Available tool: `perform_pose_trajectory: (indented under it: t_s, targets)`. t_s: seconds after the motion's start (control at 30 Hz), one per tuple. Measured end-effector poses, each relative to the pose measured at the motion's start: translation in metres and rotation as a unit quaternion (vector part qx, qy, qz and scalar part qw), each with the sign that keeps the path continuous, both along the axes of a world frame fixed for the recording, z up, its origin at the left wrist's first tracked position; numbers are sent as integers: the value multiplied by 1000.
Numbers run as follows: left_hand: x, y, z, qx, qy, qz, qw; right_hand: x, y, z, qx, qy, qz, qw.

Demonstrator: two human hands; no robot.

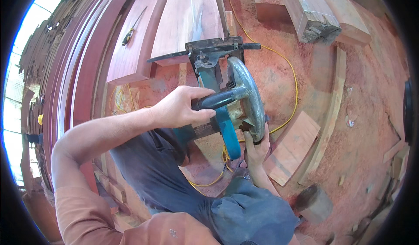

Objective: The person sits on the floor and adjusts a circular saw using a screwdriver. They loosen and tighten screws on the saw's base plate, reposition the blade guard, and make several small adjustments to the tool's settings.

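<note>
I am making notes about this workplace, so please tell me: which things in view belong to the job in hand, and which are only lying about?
Belongs to the job:
circular saw, left hand on its black handle, right hand at its guard
yellow cord, probably; its connection is unclear

Apparently just lying about:
screwdriver-like tool on a beam
flat board
round block

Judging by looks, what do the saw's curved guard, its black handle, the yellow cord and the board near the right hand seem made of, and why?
Curved guard: probably cast metal; grey, scuffed, dull sheen.
Black handle, in the left hand: likely moulded plastic; smooth, soft highlights.
Yellow cord: perhaps plastic or rubber sheath; even colour, smooth bends.
Board: apparently bare wood; pinkish, matt, dark streak.
</note>
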State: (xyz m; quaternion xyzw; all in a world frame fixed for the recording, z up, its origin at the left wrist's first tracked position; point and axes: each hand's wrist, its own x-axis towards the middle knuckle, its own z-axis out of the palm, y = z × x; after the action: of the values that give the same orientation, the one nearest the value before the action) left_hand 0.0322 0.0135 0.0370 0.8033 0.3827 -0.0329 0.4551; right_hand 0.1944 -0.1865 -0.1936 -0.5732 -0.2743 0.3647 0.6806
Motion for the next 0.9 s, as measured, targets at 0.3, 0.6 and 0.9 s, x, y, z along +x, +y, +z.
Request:
perform_pose_trajectory:
  t_s: [0.3, 0.6, 0.9]
  targets:
    - [-2, 31, -30, 60, 30, -61, 996, -5, 29, -33, 7, -43, -6, 999]
    - [-12, 46, -46, 135, 7, -48, 990, -15, 50, -42, -6, -85, -7, 996]
    - [-8, 50, -44, 186, 72, -68, 977, 3, 62, -25, -6, -113, 22, 993]
